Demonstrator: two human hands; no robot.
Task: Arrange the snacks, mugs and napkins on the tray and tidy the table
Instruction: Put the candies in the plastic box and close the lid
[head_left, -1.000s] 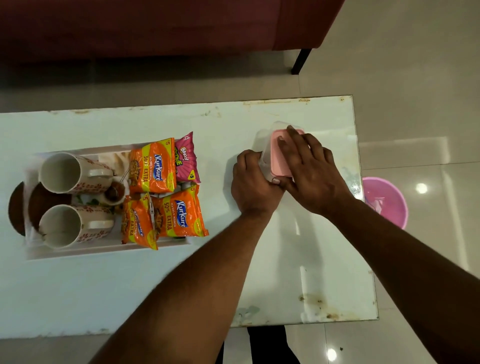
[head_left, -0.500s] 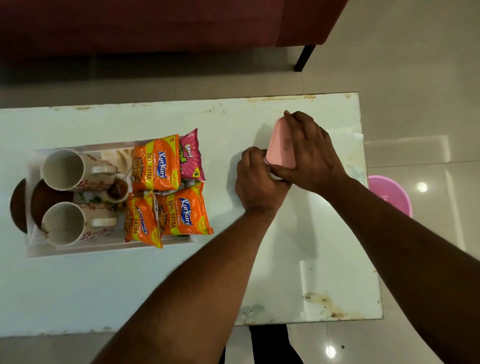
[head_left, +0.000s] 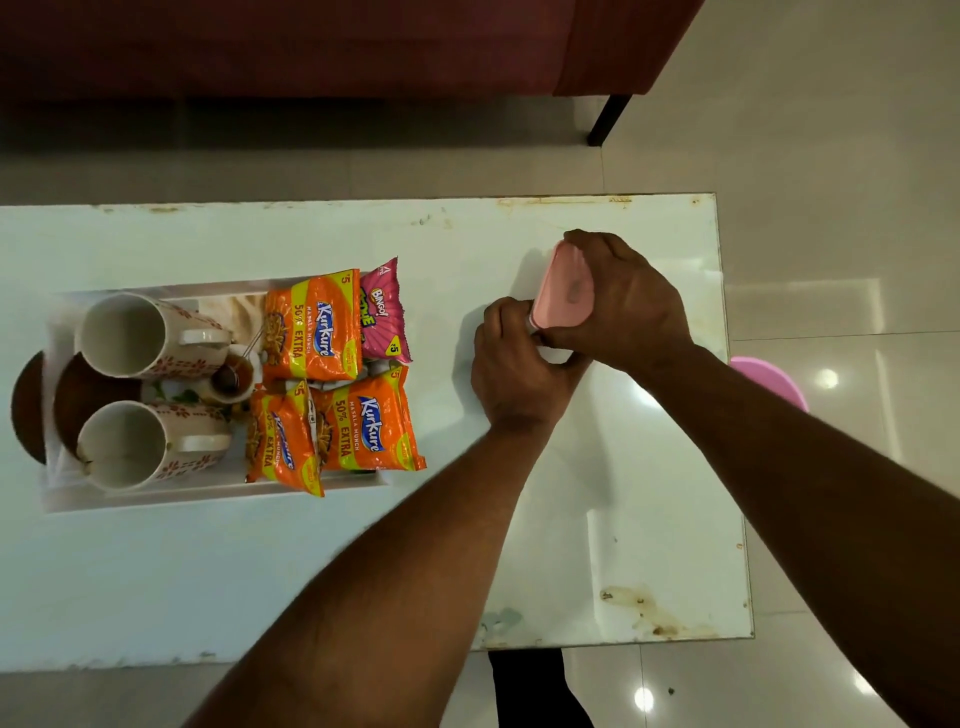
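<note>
Removing the pink lid (head_left: 563, 293) from the clear container (head_left: 550, 353).
Right hand (head_left: 631, 301) grip pinches the tilted lid; left hand (head_left: 511, 364) grip clamps the container on the tabletop (head_left: 623, 493). Lift evenly, base steady.

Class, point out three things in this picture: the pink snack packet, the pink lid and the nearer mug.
pink snack packet (head_left: 383, 312), head view, front panel below the logo.
pink lid (head_left: 566, 293), head view, its flat top.
nearer mug (head_left: 122, 444), head view, inside its open mouth.

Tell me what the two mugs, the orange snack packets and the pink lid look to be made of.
Two white red-patterned mugs: likely glazed ceramic, thick walls, smooth sheen. Orange snack packets: glossy plastic film, crinkled with highlights. Pink lid, gripped by the right hand: probably matte moulded plastic.
</note>
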